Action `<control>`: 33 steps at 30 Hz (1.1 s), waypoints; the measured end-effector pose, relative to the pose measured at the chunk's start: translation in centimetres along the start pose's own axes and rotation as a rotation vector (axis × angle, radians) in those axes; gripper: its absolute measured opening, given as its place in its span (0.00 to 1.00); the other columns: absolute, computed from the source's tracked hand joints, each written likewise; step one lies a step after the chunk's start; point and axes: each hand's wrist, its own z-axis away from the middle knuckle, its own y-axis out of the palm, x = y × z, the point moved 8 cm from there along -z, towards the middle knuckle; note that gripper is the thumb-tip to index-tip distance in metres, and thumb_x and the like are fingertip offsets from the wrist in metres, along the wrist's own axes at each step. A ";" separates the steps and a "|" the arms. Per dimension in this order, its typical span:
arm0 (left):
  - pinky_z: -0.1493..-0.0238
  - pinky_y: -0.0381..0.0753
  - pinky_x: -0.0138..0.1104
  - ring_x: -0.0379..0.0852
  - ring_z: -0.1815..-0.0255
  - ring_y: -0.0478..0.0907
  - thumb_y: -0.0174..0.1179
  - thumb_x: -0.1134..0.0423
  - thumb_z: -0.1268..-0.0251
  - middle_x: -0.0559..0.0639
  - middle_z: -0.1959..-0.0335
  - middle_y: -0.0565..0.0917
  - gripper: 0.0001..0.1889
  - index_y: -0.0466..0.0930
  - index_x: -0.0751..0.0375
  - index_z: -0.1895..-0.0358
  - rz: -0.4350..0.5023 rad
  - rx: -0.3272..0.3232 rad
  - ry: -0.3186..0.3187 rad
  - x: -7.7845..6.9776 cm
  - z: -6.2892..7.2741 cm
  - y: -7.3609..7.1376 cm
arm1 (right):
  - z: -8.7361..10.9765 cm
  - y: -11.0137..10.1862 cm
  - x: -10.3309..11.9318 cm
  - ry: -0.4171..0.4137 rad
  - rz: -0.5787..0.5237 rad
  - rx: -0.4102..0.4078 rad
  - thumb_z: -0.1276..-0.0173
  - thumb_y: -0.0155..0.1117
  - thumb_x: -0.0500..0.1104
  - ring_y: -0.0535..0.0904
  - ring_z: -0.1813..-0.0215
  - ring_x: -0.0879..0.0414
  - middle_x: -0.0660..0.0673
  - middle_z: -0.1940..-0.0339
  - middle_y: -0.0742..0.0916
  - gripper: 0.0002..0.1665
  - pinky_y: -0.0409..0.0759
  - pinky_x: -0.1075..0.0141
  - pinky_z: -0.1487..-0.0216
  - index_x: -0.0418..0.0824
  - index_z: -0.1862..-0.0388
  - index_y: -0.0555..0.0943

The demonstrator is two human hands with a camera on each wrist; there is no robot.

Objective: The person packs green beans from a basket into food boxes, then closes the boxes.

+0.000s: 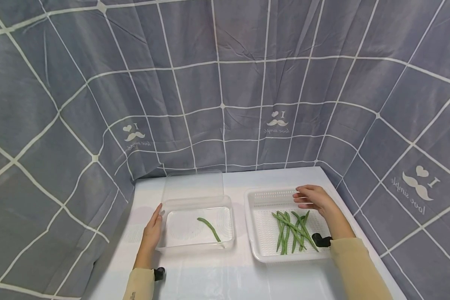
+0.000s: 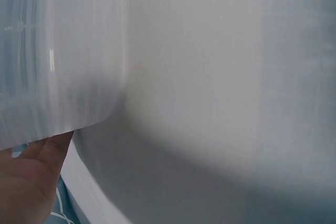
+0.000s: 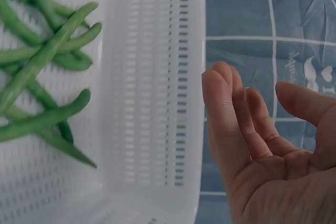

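My left hand rests along the left side of a clear plastic container, its fingers against the outer wall. One green bean lies inside that container. In the left wrist view, the container's wall partly covers the fingers. Over the far right part of a white perforated basket, my right hand hovers with loosely bent fingers and nothing in them. Several green beans lie crossed in a heap on the basket's floor. The right wrist view shows the thumb apart from the fingers.
A clear flat lid is behind the container. Both vessels stand side by side on a white table. Grey checked cloth hangs around the back and sides of the table.
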 end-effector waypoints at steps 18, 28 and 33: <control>0.14 0.47 0.67 0.70 0.11 0.46 0.29 0.47 0.09 0.59 0.11 0.50 0.29 0.44 0.36 0.12 -0.005 0.012 -0.004 0.4 -0.1 -0.1 | -0.4 -3.7 -3.7 0.126 0.111 -0.062 0.16 0.54 0.42 0.89 0.65 0.62 0.48 0.65 0.90 0.29 0.92 0.66 0.63 0.17 0.32 0.67; 0.14 0.46 0.67 0.70 0.11 0.45 0.30 0.48 0.09 0.59 0.11 0.50 0.29 0.45 0.37 0.11 0.002 0.014 0.002 0.0 0.0 -0.2 | -0.4 -3.6 -5.0 0.189 0.200 -0.042 0.17 0.54 0.41 0.88 0.69 0.60 0.44 0.68 0.89 0.27 0.92 0.63 0.64 0.17 0.35 0.69; 0.14 0.48 0.67 0.70 0.11 0.46 0.31 0.49 0.09 0.59 0.11 0.52 0.29 0.46 0.37 0.12 0.005 0.009 0.010 0.1 -0.2 -0.2 | -0.3 -3.4 -5.7 0.227 0.237 -0.039 0.18 0.56 0.41 0.87 0.72 0.59 0.43 0.71 0.88 0.26 0.91 0.63 0.66 0.17 0.38 0.70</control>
